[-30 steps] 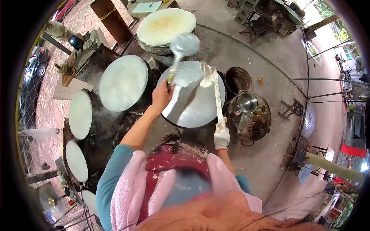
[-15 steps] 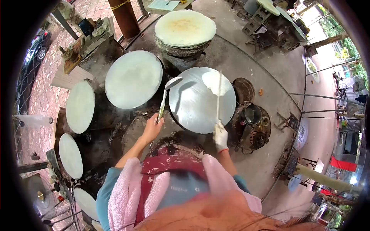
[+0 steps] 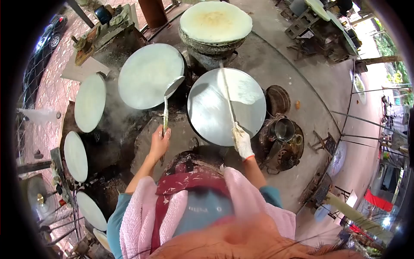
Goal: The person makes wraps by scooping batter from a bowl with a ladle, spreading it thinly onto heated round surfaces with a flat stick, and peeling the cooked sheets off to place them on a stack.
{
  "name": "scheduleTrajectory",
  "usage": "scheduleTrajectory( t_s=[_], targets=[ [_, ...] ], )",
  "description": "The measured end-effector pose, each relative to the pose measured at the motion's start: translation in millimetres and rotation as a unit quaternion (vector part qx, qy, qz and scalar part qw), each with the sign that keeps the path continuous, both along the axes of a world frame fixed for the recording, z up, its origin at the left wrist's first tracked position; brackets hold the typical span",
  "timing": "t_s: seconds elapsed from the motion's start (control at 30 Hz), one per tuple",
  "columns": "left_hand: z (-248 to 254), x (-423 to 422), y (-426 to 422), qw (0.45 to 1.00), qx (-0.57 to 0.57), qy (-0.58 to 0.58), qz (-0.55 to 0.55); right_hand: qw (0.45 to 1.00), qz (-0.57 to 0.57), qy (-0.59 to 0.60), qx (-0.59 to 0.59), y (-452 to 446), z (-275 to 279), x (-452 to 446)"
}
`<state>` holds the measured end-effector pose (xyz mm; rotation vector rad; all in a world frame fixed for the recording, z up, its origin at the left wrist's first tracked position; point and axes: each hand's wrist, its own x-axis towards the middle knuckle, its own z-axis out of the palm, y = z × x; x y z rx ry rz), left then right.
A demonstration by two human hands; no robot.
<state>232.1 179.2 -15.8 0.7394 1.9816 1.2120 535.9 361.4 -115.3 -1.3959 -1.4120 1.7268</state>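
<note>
My left hand [image 3: 159, 145] is closed around the handle of a metal ladle [image 3: 174, 85], whose bowl hangs near the right rim of a batter-covered round plate [image 3: 148, 80]. My right hand [image 3: 243, 143], in a white glove, grips a long thin stick [image 3: 227, 93]. That stick slants across a round metal griddle [image 3: 207, 123], its blurred far tip at about the back rim. A pale patch of batter [image 3: 245, 88] covers the back right part of the griddle. The rest of the griddle's surface is bare and shiny.
Behind the griddle, a large pale flatbread [image 3: 215, 21] with a browned middle tops a drum-like stove. Several coated round plates [image 3: 90, 102] curve along my left. A metal pot [image 3: 284, 129] stands at right beside a round lid [image 3: 278, 100]. Steam rises at left.
The ladle has swung left, off the griddle's edge toward the neighbouring plate. The stick's far end has moved left, and the batter patch on the griddle looks wider. The view has shifted slightly.
</note>
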Motion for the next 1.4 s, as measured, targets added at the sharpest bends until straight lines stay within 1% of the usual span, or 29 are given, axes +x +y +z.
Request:
scheduleTrajectory(
  t_s=[0.07,0.17,0.2,0.23,0.3,0.37,0.4,0.47,0.53,0.57,0.6,0.63,0.7,0.73,0.8,0.83,0.87,0.9,0.97,1.03,1.07,1.1,1.17,1.2,1.23,1.27,1.3,1.37,1.4],
  targets=[
    [-9.3,11.4,-9.2,1.0,-0.005,-0.002,0.03,0.991,0.028,-0.031,0.129,17.5,4.4,26.7],
    [-9.2,30.4,-12.4,0.998,-0.001,0.009,0.065,0.996,-0.037,-0.041,0.064,64.0,-5.2,78.2],
    [-6.0,36.3,-12.9,0.997,0.0,0.015,0.071,0.999,0.009,-0.033,0.028,62.9,8.3,73.3],
    [1.8,43.9,-9.3,0.996,-0.006,-0.021,0.087,0.998,0.055,-0.025,-0.006,60.3,23.7,63.1],
    [18.8,61.9,-3.2,0.988,-0.016,-0.096,0.121,0.992,0.098,-0.01,-0.074,50.8,25.6,36.8],
    [14.2,71.7,-5.0,0.986,-0.017,-0.1,0.131,0.986,0.118,-0.013,-0.12,44.2,40.9,22.6],
    [10.9,74.7,-5.6,0.985,-0.016,-0.101,0.136,0.987,0.134,-0.015,-0.087,51.4,34.0,29.9],
    [2.3,79.4,-10.1,0.99,-0.014,-0.043,0.137,0.986,0.132,-0.009,0.102,85.8,6.7,60.6],
    [-1.2,87.0,-13.4,0.989,-0.016,-0.013,0.148,0.993,0.108,-0.005,0.038,120.9,6.7,80.4],
    [-0.5,89.9,-15.5,0.988,-0.02,-0.01,0.154,0.994,0.107,-0.001,-0.033,131.4,2.9,83.6],
    [-0.4,90.9,-15.2,0.987,-0.021,-0.006,0.158,0.983,0.154,-0.064,-0.072,126.7,25.9,69.6],
    [-4.1,92.3,-14.7,0.986,-0.021,0.001,0.163,0.968,0.185,-0.089,-0.147,117.7,53.0,56.1],
    [-11.7,98.0,-20.8,0.985,-0.028,0.012,0.17,0.96,0.229,-0.081,-0.138,98.0,37.0,50.9],
    [-7.2,100.9,-20.1,0.985,-0.032,0.014,0.172,0.957,0.248,-0.025,-0.148,94.5,30.2,56.1],
    [3.0,105.2,-18.0,0.984,-0.038,0.019,0.176,0.955,0.293,-0.023,0.033,110.7,16.6,68.5],
    [-4.8,104.1,-22.2,0.983,-0.044,0.028,0.177,0.942,0.311,-0.021,0.122,120.8,17.3,75.9],
    [-19.6,100.3,-28.1,0.982,-0.051,0.036,0.178,0.969,0.246,-0.011,-0.009,138.2,17.4,78.7],
    [-28.0,100.1,-32.3,0.981,-0.058,0.044,0.178,0.977,0.213,-0.003,-0.006,156.4,14.3,75.8],
    [-22.5,104.1,-33.6,0.98,-0.082,0.052,0.176,0.96,0.27,-0.074,-0.018,180.3,4.1,69.1],
    [-24.5,104.6,-39.6,0.977,-0.098,0.063,0.18,0.927,0.325,-0.143,-0.119,155.6,63.3,49.0],
    [-33.4,105.6,-49.8,0.975,-0.104,0.066,0.185,0.926,0.326,-0.111,-0.156,144.3,66.6,50.6],
    [-38.2,107.3,-55.5,0.973,-0.109,0.07,0.192,0.923,0.342,-0.063,-0.165,143.3,18.7,67.0],
    [-29.3,110.2,-57.0,0.969,-0.115,0.089,0.197,0.908,0.378,-0.093,-0.153,147.0,34.6,76.5],
    [-25.5,112.7,-60.0,0.968,-0.121,0.098,0.197,0.923,0.37,-0.056,-0.089,158.8,20.4,80.9],
    [-26.9,111.4,-61.8,0.966,-0.126,0.11,0.195,0.933,0.359,-0.019,-0.024,174.8,5.8,82.2],
    [-31.0,106.4,-61.5,0.965,-0.13,0.121,0.192,0.943,0.333,-0.021,0.007,188.7,5.9,76.0],
    [-35.0,101.3,-59.0,0.964,-0.133,0.133,0.189,0.966,0.257,0.005,-0.03,193.9,14.4,62.4],
    [-39.3,92.4,-47.7,0.964,-0.134,0.152,0.172,0.934,0.337,-0.109,-0.048,208.3,22.7,48.0],
    [-41.0,85.8,-41.0,0.964,-0.135,0.162,0.162,0.912,0.392,-0.113,-0.036,205.6,24.6,48.3]
  ],
)
